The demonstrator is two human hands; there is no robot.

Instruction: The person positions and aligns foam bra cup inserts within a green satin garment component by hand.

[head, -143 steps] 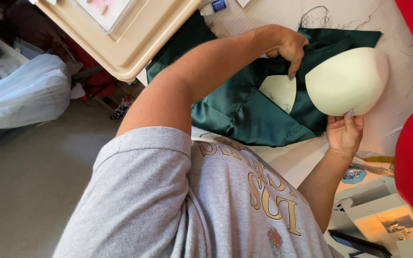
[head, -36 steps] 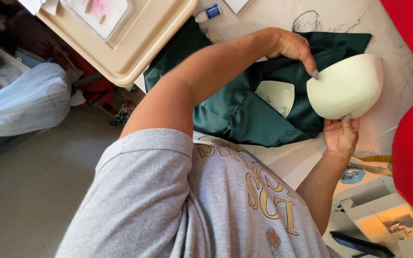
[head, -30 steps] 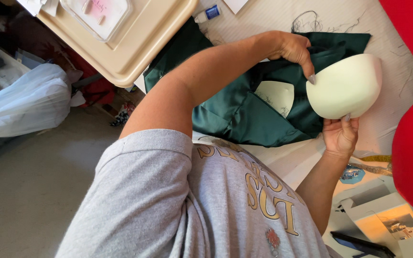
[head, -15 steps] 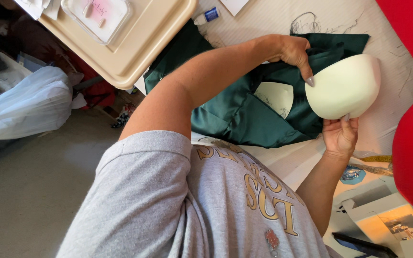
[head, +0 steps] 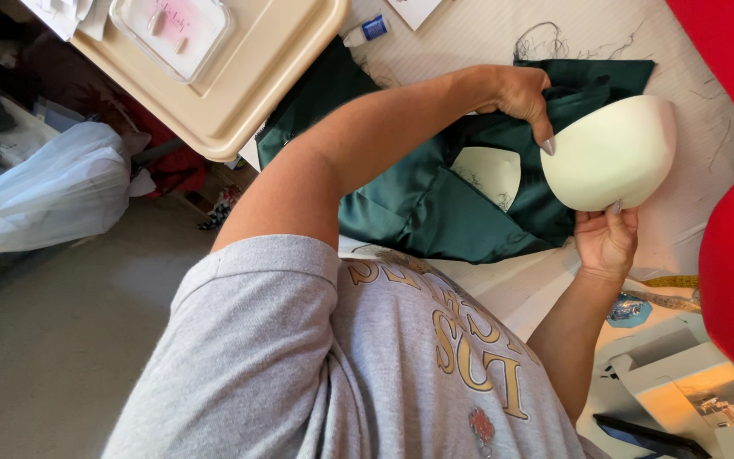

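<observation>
Left hand (head: pixel 524 93) shifted from fingertips curled over the foam cup (head: pixel 609 153) rim to one fingertip pressed against its near edge, cup tilted slightly lower over the green fabric (head: pixel 418 195)

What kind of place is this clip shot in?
Most likely a home sewing or dressmaking workspace: dark green satin fabric spread on a work table with loose threads, both hands on a cream foam cup, and what looks like a sewing machine nearby.

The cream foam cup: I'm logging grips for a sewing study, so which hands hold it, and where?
Both hands hold the cream foam cup: the left hand pinches its upper rim, and the right hand grips its lower edge.
</observation>
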